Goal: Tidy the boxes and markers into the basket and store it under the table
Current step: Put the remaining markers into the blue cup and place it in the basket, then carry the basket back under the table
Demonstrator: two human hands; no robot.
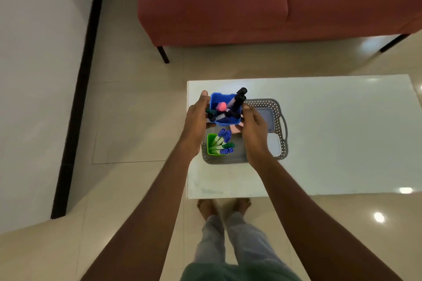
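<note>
A red sofa is seen beyond the basket, on a pale tiled floor. The white worktop is placed between the sofa and the person, and the grey basket stands on its left part, near the left edge. The basket is made of perforated plastic with a handle on its right side.

Above the far left corner of the basket, a blue box is held between both hands. The left hand is pressed against the left wall of the box, and the right hand is closed on its right side. The box is filled with dark markers that stick out upward, and a pink round piece is seen among them.

Inside the basket, in its near left corner, a green box is lying with blue-capped markers spread out from it. At the right side of the basket a pale flat lid or box is seen. A small pink thing is partly hidden under the right hand.

No brand, label or writing can be read on any of these things.
</note>
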